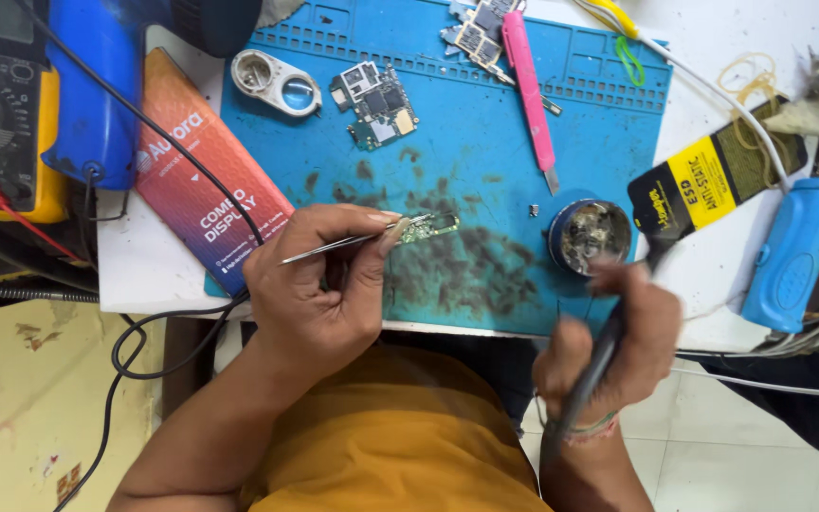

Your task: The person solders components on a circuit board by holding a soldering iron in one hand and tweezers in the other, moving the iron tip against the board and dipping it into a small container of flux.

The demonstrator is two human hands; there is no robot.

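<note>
1. The small board (433, 226) lies on the blue mat (485, 142), near its front edge, amid dark smudges. Its long axis runs left to right, tilted slightly up toward the right.
2. My tweezers (343, 245) run along the same line, tips meeting the board's left end; whether they pinch it or only press it down I cannot tell.
3. My left hand (319, 289) is the nearer one, just left of the board, fingers closed narrow around the tweezers.
4. My right hand (613, 346) sits well to the right and nearer my body, off the mat's front edge, fist wrapped around a dark iron handle (585, 379). It is blurred, and the tip is hard to make out.
5. The round tin (590, 234) stands between that hand and the board.
6. Farther back lie a larger board (376, 104), a loupe (277, 83) and a pink knife (528, 85).
</note>
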